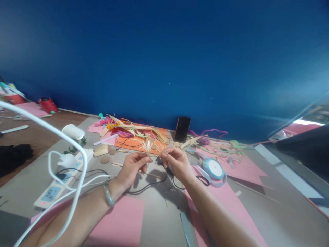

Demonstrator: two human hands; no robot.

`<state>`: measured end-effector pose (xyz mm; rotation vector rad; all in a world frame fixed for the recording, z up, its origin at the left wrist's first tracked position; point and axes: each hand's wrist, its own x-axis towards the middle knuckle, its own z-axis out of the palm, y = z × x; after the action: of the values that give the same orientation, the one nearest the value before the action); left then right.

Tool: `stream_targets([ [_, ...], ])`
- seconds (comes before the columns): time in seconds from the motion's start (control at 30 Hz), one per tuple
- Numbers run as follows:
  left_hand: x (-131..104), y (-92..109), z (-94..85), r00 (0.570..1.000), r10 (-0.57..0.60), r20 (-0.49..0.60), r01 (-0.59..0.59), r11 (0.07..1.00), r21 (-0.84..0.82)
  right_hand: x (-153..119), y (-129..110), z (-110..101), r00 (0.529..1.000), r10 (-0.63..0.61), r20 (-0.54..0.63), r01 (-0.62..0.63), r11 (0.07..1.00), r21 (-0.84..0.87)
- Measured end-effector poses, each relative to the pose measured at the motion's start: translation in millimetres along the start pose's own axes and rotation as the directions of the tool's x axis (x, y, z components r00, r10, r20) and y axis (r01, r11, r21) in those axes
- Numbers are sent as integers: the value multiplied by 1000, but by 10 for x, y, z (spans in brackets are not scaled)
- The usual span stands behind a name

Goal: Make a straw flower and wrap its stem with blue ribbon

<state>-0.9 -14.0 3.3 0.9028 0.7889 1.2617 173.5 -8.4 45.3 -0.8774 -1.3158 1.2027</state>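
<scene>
My left hand pinches the base of a small pale, petal-shaped piece, like dried husk, which points upward from between thumb and fingertips. Just to the right, my right hand has its thumb and fingers pressed together. Whatever it holds, if anything, is too small to make out. A narrow gap separates the two hands. Beneath them run a thin stick and a black cable. Behind the hands lies an orange sheet strewn with pale strips.
A white power strip with plugged-in cables is on the left, near a tipped white cup. A phone leans on the blue wall. On the right is a light-blue ribbon spool. Pink paper covers parts of the table.
</scene>
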Motion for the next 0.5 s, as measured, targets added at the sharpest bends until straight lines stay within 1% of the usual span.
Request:
stream_targets([
  [0.07, -2, -7, 4, 1000, -20, 15, 21, 1000, -9, 6, 1, -5, 1000, 15, -3, -15, 999, 51],
  [0.13, -7, -13, 7, 999, -40, 33, 41, 999, -12, -5, 0, -3, 1000, 24, -1, -24, 998, 52],
  [0.3, -21, -2, 9, 996, -64, 58, 65, 998, -9, -65, -15, 39, 999, 48, -9, -48, 997, -58],
  [0.4, -31, 20, 12, 993, -71, 92, 68, 997, 36, -85, -15, 71, 999, 35, -9, -35, 995, -88],
  [0.5, -43, 28, 13, 989, -74, 128, 61, 992, 107, -86, 3, 89, 1000, 10, 16, -9, 997, -75],
])
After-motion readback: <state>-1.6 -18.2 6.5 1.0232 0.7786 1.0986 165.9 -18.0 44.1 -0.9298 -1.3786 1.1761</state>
